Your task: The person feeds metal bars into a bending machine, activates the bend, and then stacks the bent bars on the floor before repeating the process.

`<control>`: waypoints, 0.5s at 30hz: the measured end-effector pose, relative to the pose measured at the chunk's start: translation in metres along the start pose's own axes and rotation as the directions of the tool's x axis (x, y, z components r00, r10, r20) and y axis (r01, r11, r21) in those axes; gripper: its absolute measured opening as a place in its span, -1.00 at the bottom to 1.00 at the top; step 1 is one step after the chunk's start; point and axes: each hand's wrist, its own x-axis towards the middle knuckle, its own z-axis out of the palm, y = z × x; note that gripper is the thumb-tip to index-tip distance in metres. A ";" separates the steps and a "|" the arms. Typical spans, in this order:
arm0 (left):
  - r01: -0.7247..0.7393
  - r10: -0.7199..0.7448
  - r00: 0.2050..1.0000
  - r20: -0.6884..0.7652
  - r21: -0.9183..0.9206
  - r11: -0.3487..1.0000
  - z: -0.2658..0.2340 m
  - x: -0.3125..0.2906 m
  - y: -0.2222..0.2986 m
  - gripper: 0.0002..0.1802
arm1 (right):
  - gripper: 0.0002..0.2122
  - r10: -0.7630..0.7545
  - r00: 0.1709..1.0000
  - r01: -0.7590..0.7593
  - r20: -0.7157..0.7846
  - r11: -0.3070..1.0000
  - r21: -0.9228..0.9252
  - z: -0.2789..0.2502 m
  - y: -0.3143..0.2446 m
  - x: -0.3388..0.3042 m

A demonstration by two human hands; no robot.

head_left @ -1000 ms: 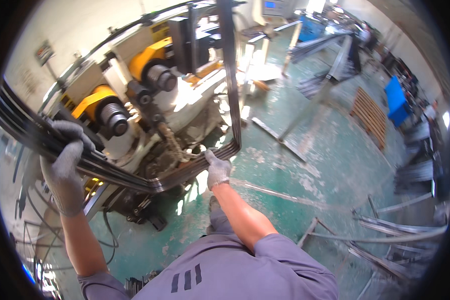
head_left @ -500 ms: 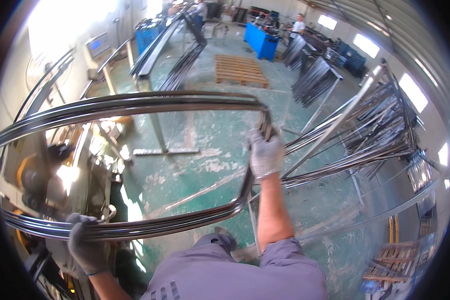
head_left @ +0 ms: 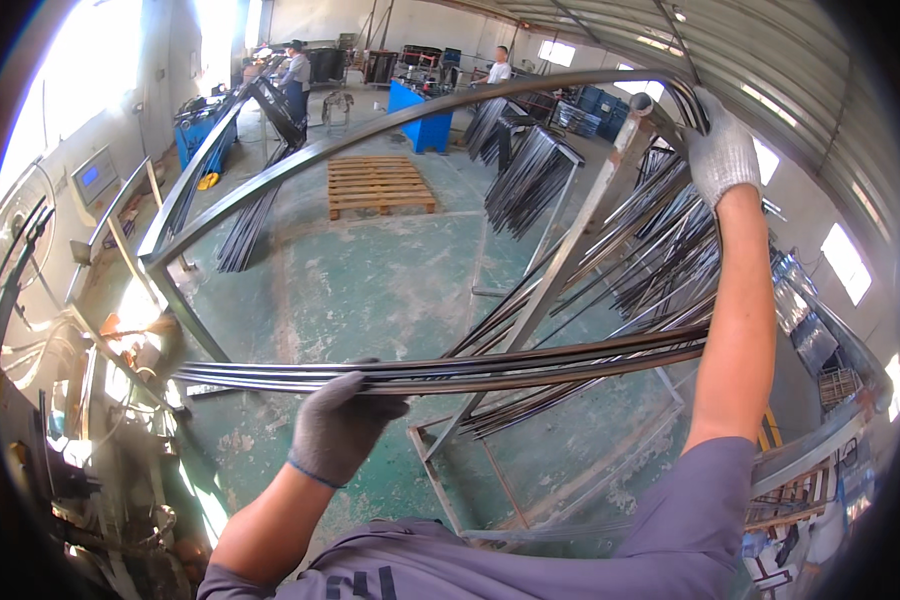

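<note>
A bundle of several long, bent dark metal tubes [head_left: 530, 375] spans my view as a wide U. Its lower side runs across in front of me; its upper side slants up to the right. My gloved left hand [head_left: 338, 425] is closed around the lower side, thumb above and fingers below. High at the right, my gloved right hand [head_left: 722, 150] grips the bundle near its upper bend, arm stretched out. Just behind the bundle stands a metal rack [head_left: 582, 230], with many similar bent tubes [head_left: 660, 270] hanging on it.
A wooden pallet [head_left: 380, 186] lies on the green floor ahead. Beyond it is a blue workbench [head_left: 422, 120], with a person [head_left: 498, 68] beside it. Another person [head_left: 297, 75] stands far left. Machinery [head_left: 100, 480] lines my left; a second loaded rack [head_left: 535, 165] stands further back.
The bundle has swung to the right and up at its bend, carried by my right hand. My left hand has moved right along with the lower side. My view has turned rightward.
</note>
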 end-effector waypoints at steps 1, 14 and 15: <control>0.087 -0.086 0.996 -0.010 0.009 0.996 0.001 0.014 -0.015 -0.61 | -0.51 0.007 0.999 -0.004 0.052 0.999 -0.045 0.010 0.027 0.005; 0.143 0.452 0.669 -0.589 0.700 0.700 -0.145 -0.068 -0.002 -0.71 | -0.49 -0.003 0.980 -0.052 -0.198 0.960 -0.274 0.170 0.106 0.001; 0.199 0.506 0.571 -0.646 0.707 0.678 -0.164 -0.101 -0.008 -0.71 | -0.50 -0.076 0.959 0.037 -0.272 0.989 -0.143 0.167 0.073 -0.015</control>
